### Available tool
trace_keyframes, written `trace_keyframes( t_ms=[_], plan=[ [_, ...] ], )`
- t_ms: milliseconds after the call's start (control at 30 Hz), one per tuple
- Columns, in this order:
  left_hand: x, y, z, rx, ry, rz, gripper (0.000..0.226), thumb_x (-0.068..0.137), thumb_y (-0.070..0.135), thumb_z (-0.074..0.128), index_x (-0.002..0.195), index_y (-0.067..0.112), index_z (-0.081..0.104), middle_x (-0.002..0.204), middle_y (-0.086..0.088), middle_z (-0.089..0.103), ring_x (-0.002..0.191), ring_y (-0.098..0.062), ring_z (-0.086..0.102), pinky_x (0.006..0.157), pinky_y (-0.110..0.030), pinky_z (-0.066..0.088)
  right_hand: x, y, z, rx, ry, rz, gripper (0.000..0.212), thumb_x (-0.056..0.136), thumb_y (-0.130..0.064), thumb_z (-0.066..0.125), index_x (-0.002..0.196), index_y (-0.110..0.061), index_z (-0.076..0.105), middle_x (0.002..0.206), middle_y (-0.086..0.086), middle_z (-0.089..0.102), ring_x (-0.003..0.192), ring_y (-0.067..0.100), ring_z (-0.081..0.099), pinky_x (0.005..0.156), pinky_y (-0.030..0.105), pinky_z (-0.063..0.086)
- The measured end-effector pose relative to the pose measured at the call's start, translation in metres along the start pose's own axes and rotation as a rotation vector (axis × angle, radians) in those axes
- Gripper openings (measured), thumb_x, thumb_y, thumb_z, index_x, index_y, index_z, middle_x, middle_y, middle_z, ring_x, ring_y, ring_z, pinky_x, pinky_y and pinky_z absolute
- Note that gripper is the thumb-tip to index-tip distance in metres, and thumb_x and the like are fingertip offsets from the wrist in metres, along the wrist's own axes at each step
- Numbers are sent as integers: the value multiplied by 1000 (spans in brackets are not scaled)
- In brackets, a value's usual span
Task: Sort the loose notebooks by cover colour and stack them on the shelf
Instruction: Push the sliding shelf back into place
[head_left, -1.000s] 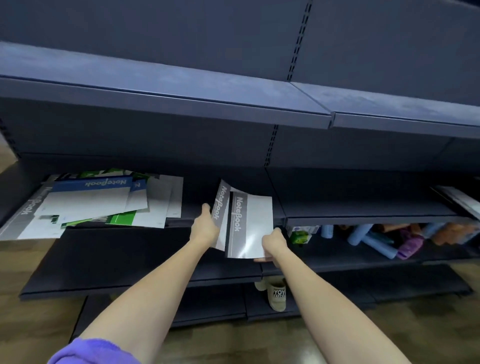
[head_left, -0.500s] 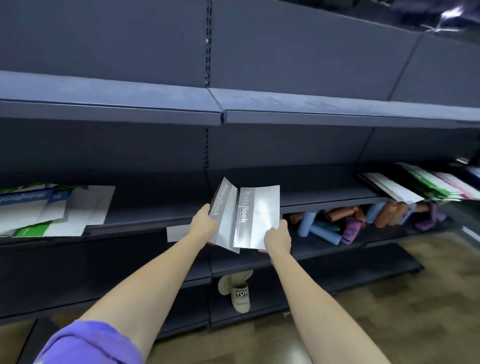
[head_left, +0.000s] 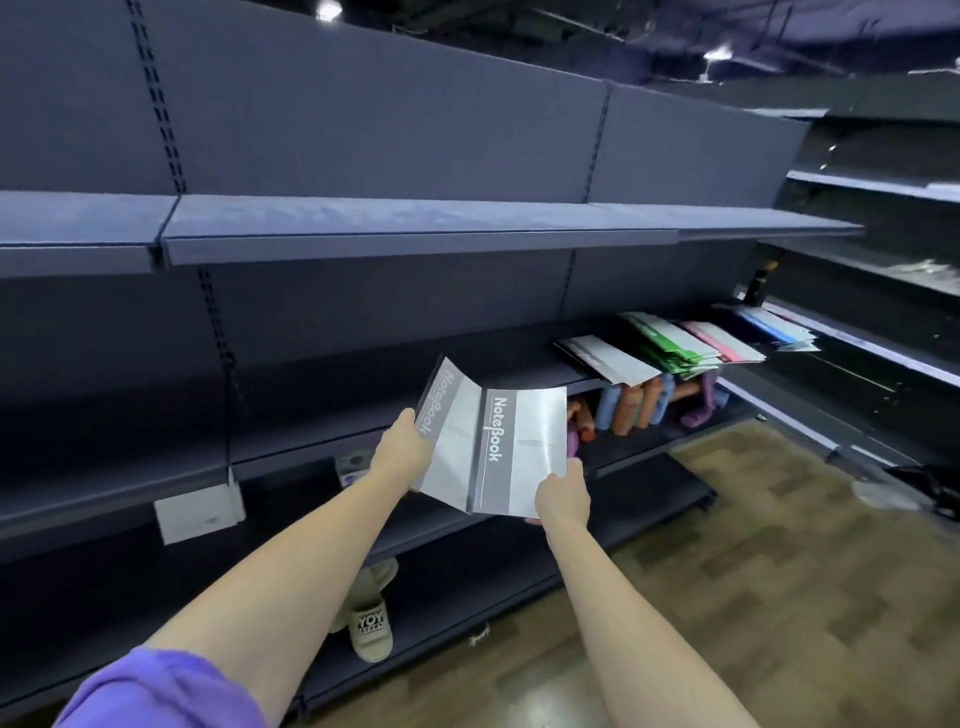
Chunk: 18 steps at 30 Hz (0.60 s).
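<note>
Two grey notebooks (head_left: 511, 452) in hand, dark shelving (head_left: 415, 228), wood-pattern floor (head_left: 779, 545)

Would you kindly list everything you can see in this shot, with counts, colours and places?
grey notebooks: two, grey-white, held mid-frame
sorted notebooks: several stacks, grey, green, pink, blue, middle shelf right
rolled items: count unclear, orange, blue, purple, shelf below
shelving: dark blue, across frame
label holder: one, white, shelf edge left
slipper: one, beige, bottom shelf
left hand: grips left notebook
right hand: grips right notebook
</note>
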<state>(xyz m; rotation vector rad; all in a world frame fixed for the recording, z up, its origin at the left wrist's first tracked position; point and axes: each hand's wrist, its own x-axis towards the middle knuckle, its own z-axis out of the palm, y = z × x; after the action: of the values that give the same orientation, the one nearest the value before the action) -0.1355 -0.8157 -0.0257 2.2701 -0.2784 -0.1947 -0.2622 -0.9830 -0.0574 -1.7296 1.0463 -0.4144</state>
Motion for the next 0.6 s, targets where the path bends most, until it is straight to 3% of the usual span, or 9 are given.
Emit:
trace_keyframes(
  t_ms=[367, 600],
  plan=[
    [45, 80, 87, 195, -18, 72, 13, 93, 5, 36, 101, 13, 39, 93, -5, 53, 83, -31, 53, 66, -35, 40, 89, 22, -65, 149, 86, 80, 24, 94, -6, 32, 106, -19, 48, 100, 1, 59, 84, 25, 62, 61, 42, 62],
    [115, 135, 151, 176, -69, 116, 11, 91, 5, 38, 96, 15, 39, 90, -5, 53, 81, -29, 52, 67, -36, 41, 174, 5, -96, 89, 106, 60, 20, 95, -7, 34, 104, -19, 48, 99, 3, 59, 87, 28, 63, 62, 48, 63]
  ],
)
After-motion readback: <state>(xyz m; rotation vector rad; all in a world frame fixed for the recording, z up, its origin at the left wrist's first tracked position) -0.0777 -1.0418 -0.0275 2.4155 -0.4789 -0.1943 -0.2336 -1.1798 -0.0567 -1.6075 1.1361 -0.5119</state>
